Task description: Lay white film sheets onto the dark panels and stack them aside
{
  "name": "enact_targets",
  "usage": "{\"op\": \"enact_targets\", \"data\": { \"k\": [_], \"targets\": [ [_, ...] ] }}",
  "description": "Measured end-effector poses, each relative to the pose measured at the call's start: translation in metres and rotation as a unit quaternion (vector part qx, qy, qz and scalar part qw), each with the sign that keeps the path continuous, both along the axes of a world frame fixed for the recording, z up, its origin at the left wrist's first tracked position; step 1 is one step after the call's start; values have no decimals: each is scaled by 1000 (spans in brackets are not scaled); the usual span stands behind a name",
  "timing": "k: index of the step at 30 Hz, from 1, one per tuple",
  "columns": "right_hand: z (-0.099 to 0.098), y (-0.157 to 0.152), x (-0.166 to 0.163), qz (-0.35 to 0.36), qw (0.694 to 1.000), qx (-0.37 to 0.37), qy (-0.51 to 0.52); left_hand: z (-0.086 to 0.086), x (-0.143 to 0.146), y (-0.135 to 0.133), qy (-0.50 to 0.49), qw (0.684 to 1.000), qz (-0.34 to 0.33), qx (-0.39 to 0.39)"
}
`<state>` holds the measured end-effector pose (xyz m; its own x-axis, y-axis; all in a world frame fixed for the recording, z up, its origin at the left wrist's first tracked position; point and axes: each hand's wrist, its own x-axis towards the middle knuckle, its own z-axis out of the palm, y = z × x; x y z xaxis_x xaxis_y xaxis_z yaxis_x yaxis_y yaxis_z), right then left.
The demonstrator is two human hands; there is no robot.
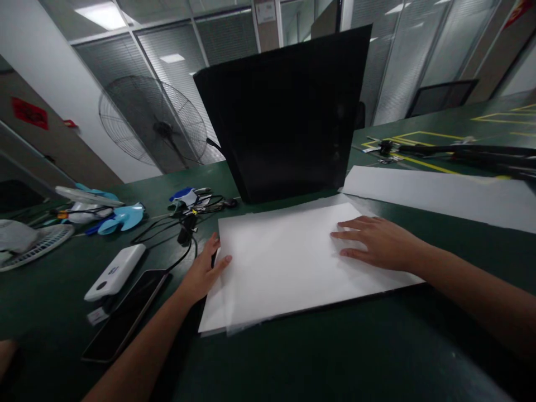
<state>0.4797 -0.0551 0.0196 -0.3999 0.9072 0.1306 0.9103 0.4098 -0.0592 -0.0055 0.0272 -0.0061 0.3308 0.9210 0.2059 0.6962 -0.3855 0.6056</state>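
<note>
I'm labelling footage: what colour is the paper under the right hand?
White paper, seen best in the head view.

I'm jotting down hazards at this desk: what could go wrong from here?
The top sheet lies offset from the paper beneath at the left edge, so pressure from the right hand might shift it further.

The cable to the phone passes close to the left hand and could get snagged.

The black panel stands just behind the paper; a forward push might bump it.
</note>
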Motion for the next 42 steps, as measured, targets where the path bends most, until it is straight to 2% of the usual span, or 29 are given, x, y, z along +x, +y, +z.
{"op": "enact_targets", "data": {
  "k": [5,9,14,19,23,32,39,42],
  "targets": [
    [14,-7,-13,37,999,-13,32,-1,-2,2,27,1000,6,4],
    [13,0,-9,66,994,-31,80,-3,-5,4,48,999,0,4],
    [0,17,25,8,992,33,119,-8,-8,7,53,998,-15,44],
    [-13,27,62,-6,989,35,145,-11,-10,9,81,994,-33,67],
    [-20,36,79,-34,984,61,164,-10,-10,12,97,992,-47,69],
    [-19,42,94,-74,970,109,205,-8,-8,18,102,990,-60,82],
    [-31,54,98,-77,972,65,210,-4,-5,20,107,991,-62,55],
    [-30,55,97,-75,974,52,209,-1,-3,19,100,993,-34,45]
  ]
}}
